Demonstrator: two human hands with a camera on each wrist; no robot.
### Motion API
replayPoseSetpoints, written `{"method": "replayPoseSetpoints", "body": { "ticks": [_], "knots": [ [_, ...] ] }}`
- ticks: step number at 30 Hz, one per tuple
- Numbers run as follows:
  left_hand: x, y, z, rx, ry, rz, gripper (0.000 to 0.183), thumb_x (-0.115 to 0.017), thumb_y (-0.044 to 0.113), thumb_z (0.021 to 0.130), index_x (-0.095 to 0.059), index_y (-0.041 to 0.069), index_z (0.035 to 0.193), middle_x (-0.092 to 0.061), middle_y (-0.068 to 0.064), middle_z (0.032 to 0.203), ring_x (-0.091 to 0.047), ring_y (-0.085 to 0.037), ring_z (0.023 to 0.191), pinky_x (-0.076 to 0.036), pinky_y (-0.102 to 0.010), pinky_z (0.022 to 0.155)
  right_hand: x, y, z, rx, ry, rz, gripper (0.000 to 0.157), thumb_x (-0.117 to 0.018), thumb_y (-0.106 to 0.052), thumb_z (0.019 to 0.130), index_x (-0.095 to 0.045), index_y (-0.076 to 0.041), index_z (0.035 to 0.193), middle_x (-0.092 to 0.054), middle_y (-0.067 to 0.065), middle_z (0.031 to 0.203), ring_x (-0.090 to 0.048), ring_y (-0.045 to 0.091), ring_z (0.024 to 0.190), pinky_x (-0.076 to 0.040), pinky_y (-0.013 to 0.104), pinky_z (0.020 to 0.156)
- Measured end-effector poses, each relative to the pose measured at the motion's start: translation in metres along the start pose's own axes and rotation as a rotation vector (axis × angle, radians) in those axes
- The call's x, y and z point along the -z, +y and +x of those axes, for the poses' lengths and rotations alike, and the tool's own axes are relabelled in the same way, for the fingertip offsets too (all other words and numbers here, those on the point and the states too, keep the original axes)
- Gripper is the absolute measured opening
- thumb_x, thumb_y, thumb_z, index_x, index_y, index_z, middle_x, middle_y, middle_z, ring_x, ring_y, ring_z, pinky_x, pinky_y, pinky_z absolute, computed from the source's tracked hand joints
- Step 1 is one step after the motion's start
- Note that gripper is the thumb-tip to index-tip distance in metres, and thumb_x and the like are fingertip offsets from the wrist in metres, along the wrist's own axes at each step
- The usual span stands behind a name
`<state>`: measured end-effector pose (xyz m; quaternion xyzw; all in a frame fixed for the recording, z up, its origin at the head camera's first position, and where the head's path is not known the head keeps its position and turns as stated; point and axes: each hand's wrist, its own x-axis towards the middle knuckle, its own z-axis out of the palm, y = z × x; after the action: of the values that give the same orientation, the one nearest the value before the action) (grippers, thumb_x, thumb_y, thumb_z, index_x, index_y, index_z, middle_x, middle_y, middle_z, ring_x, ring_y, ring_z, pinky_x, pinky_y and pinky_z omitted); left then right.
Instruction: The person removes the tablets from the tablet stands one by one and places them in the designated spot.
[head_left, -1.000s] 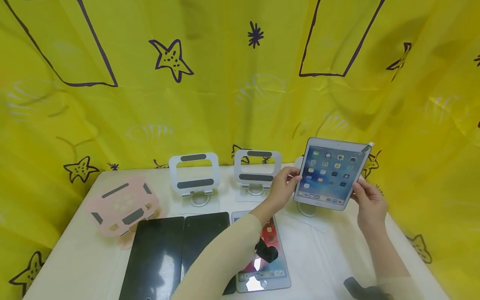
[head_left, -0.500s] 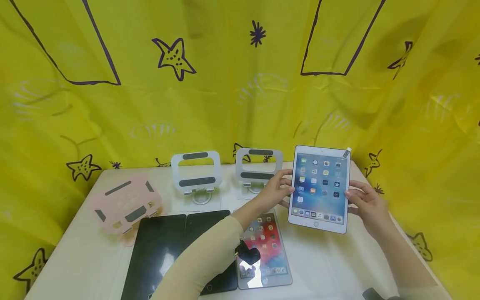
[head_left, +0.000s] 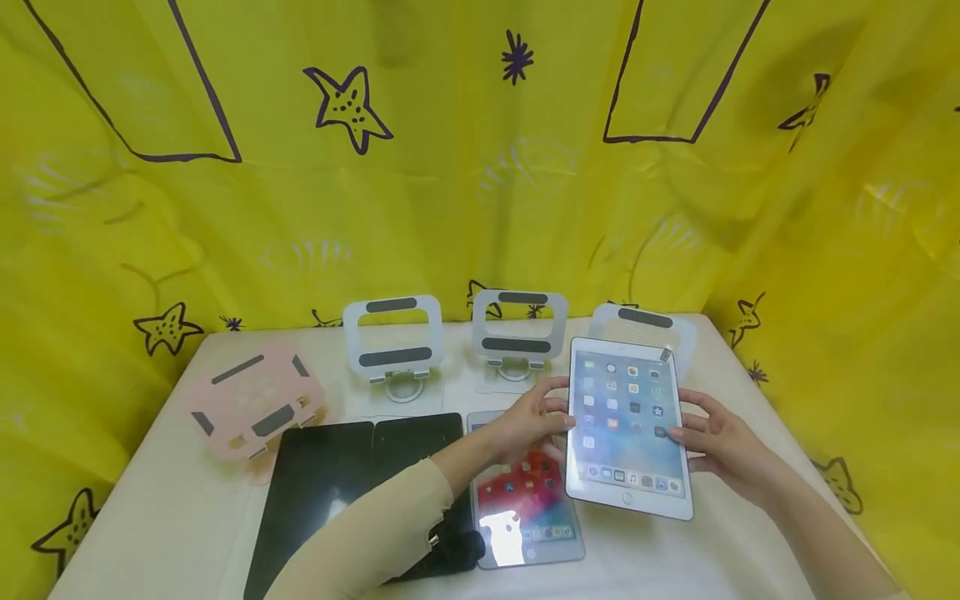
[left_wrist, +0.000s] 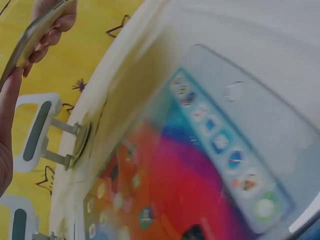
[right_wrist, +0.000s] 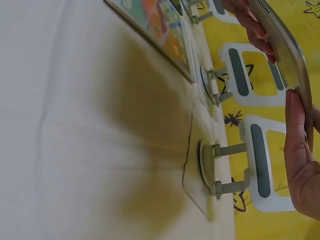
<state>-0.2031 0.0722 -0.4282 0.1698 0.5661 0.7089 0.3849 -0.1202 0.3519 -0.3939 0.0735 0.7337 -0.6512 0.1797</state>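
Between my two hands is a white tablet [head_left: 628, 429] with a lit screen of app icons, tilted and raised above the table. My left hand [head_left: 531, 423] grips its left edge, thumb on the front and fingers behind. On the opposite edge my right hand [head_left: 723, 446] pinches it the same way. Behind the held tablet stands a white tablet stand [head_left: 686, 337], partly covered by it. In the right wrist view the held tablet [right_wrist: 287, 50] shows edge-on. Under my left forearm lies another white tablet [head_left: 528, 517] with a red and blue screen.
Two black tablets [head_left: 318, 475] lie side by side left of the red-screened one. Two more white stands [head_left: 393, 358] are at the back, and a pink stand [head_left: 251, 400] is at the left. A yellow curtain [head_left: 450, 167] hangs behind the white table [head_left: 150, 500].
Both hands have brought the held tablet down and toward me, away from the right-hand stand. The stand's top now shows behind it. The tablet's sideways tilt has changed.
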Motion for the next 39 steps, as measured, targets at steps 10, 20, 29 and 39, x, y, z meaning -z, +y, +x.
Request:
{"method": "replayPoseSetpoints", "body": {
  "ticks": [10, 20, 29, 39],
  "knots": [
    [-0.009, -0.023, -0.029, 0.080, -0.064, -0.060, 0.074, -0.055, -0.002, 0.092, -0.012, 0.017, 0.149, -0.055, -0.011, 0.124, -0.064, -0.040, 0.101, -0.057, -0.032, 0.060, -0.006, 0.018, 0.001, -0.154, -0.102, -0.065, 0.086, -0.067, -0.009, 0.087, -0.005, 0.000, 0.147, -0.061, 0.004, 0.118, -0.064, 0.021, 0.094, -0.055, 0.038, 0.083],
    [-0.020, -0.054, -0.027, 0.113, -0.007, -0.138, 0.073, -0.051, -0.010, 0.090, -0.012, 0.011, 0.147, -0.057, -0.017, 0.110, -0.063, -0.036, 0.102, -0.057, -0.043, 0.067, 0.002, 0.037, 0.008, -0.277, -0.163, -0.041, 0.083, -0.067, -0.010, 0.087, -0.009, 0.002, 0.145, -0.064, 0.003, 0.109, -0.064, 0.022, 0.091, -0.055, 0.038, 0.083],
    [-0.028, -0.068, -0.014, 0.153, 0.171, -0.119, 0.074, -0.056, -0.012, 0.087, -0.017, 0.004, 0.148, -0.055, -0.016, 0.101, -0.065, -0.032, 0.094, -0.057, -0.044, 0.066, 0.009, 0.046, 0.028, -0.334, -0.135, -0.099, 0.080, -0.066, -0.010, 0.087, -0.013, 0.003, 0.146, -0.057, 0.013, 0.118, -0.061, 0.022, 0.093, -0.054, 0.037, 0.086],
    [-0.035, -0.062, -0.015, 0.176, 0.251, 0.018, 0.055, -0.053, 0.000, 0.092, -0.031, -0.007, 0.142, -0.062, -0.018, 0.097, -0.067, -0.032, 0.088, -0.058, -0.039, 0.071, 0.005, 0.050, 0.031, -0.258, 0.037, -0.244, 0.079, -0.073, -0.013, 0.082, -0.026, 0.008, 0.142, -0.063, 0.021, 0.115, -0.064, 0.018, 0.089, -0.055, 0.031, 0.078]
  ]
}}
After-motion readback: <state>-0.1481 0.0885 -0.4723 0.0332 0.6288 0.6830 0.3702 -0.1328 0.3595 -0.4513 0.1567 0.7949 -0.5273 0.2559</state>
